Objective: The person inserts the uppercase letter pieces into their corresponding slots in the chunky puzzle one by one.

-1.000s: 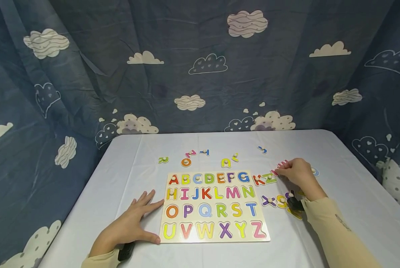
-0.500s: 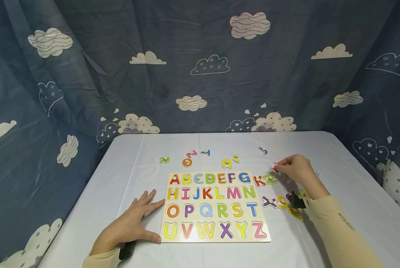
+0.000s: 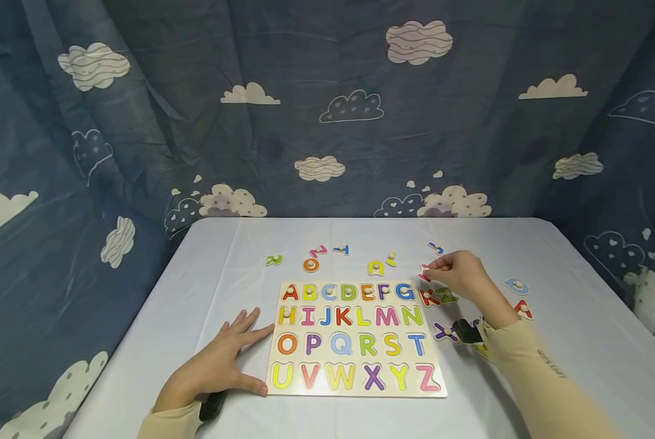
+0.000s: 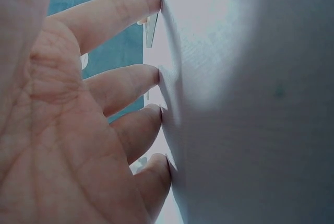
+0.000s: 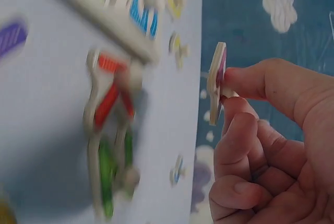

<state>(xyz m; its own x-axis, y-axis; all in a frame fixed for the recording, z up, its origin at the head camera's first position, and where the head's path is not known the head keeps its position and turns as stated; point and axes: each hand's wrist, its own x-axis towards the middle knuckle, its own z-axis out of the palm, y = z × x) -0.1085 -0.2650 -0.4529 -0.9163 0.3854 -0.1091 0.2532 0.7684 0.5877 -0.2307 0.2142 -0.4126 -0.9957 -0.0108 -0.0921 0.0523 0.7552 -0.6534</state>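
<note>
My right hand (image 3: 461,277) pinches a pink letter I puzzle piece (image 3: 424,272) between thumb and fingers, just beyond the far right corner of the letter board (image 3: 430,350). The right wrist view shows this piece (image 5: 216,83) edge-on, raised off the cloth. Spread along the board's left side, my left hand (image 3: 217,360) has thumb and index fingertips at its edge. Its other fingertips (image 4: 151,75) rest on the white cloth. Knobbed letters A to G fill the board's top row, and a yellow knobbed H (image 3: 286,316) begins the second.
Right of the board lie a red K (image 3: 429,297), a green letter (image 3: 446,296) and a purple X (image 3: 446,331); my sleeve covers other pieces there. Farther right are a blue ring-shaped letter (image 3: 516,286) and a red one (image 3: 523,309). Several more, including an orange O (image 3: 311,265), lie behind the board.
My right hand has lifted the pink I from the right side and carried it left toward the board. The red piece at far right has come into view. My left hand stays put.
</note>
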